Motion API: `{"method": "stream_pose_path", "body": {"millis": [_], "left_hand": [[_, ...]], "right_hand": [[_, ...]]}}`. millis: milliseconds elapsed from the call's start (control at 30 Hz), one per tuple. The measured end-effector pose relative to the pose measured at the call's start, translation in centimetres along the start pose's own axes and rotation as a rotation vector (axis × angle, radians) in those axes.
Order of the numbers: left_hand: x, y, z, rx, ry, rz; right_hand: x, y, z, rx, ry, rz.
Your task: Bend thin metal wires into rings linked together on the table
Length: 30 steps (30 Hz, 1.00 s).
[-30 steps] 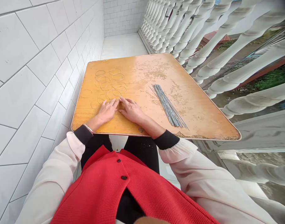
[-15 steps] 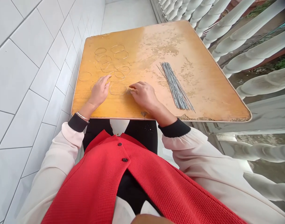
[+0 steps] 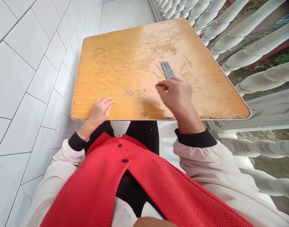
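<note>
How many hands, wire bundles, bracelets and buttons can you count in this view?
Hands: 2 (left hand, right hand)
Wire bundles: 1
Bracelets: 1
Buttons: 2 (upper button, lower button)
Total: 6

Gap on surface (image 3: 144, 41) between wire rings (image 3: 108, 69) and wire bundle (image 3: 166, 69); right hand (image 3: 175, 96) over bundle, covering near end. Tiled wall (image 3: 40, 78) just beside left edge; balustrade (image 3: 229, 31) near right edge.

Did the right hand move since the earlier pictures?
Yes, the right hand moved right, away from the wire rings and over the wire bundle, now covering its lower part.
</note>
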<state>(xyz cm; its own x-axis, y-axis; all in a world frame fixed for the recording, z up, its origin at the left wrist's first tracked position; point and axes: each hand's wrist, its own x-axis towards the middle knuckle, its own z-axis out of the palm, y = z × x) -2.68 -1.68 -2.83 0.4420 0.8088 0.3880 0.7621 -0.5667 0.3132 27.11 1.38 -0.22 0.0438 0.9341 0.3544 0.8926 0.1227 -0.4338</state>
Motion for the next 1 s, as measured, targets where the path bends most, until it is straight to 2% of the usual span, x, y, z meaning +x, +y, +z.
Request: {"method": "stream_pose_path", "body": {"millis": [33,100,200,433,600,733,867,933,1000], "left_hand": [[-0.3,0.1,0.2,-0.002,-0.005,0.009],[-0.7,0.3,0.5,-0.002,-0.026,0.022],[-0.5,0.6,0.7,0.022,-0.064,0.046],[0.5,0.8,1.1,0.059,-0.109,0.119],[0.0,0.6,1.7,0.068,-0.044,0.109],[-0.3,0.5,2.0,0.059,0.004,0.106],[-0.4,0.3,2.2,-0.001,0.080,0.103],[-0.5,0.2,2.3,-0.052,0.127,0.101],[-0.5,0.0,2.3,-0.095,0.156,0.090]], "right_hand": [[0.5,1.0,-0.9,-0.087,0.027,0.123],[1.4,2.6,-2.0,-0.215,-0.021,0.309],[2.3,3.6,-2.2,-0.285,-0.144,0.423],[2.2,2.6,-1.8,-0.513,-0.317,0.380],[2.3,2.5,-2.2,-0.533,-0.343,0.362],[2.1,2.0,-3.0,-0.469,-0.306,0.402],[1.9,1.1,-4.3,-0.426,-0.147,0.494],[1.9,0.5,-4.6,-0.399,-0.045,0.475],[2.0,-0.1,-4.6,-0.356,0.029,0.395]]}}
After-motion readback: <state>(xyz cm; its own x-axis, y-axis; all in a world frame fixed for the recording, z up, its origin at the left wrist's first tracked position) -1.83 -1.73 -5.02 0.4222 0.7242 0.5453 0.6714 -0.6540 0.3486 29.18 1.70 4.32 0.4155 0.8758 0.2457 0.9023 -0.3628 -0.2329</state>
